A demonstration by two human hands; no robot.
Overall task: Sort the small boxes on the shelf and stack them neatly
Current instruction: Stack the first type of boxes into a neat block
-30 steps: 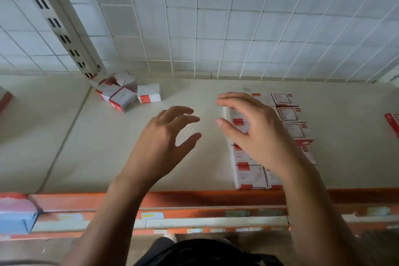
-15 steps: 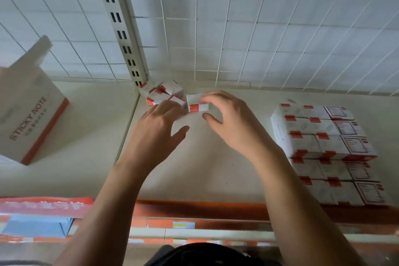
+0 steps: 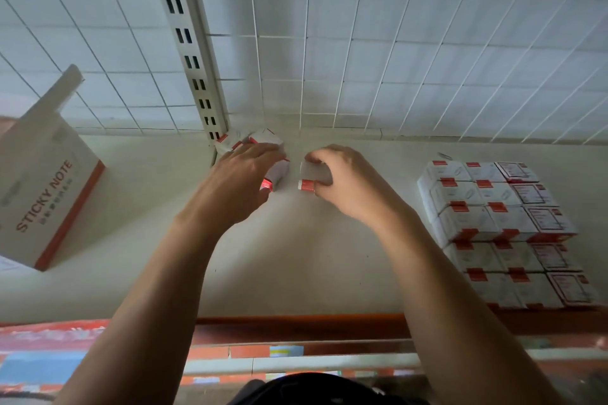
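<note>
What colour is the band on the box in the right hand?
Red, on the small white cardboard box; head view.

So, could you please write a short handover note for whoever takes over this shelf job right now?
Left hand: grips a loose box at the edge of the jumbled pile by the back upright.
Right hand: pinches a second box just to the right; whether it is lifted off the shelf is unclear.
Done: a neat stack stands at the right.
Left: move both held boxes and the rest of the pile onto that stack, aligned.
</note>
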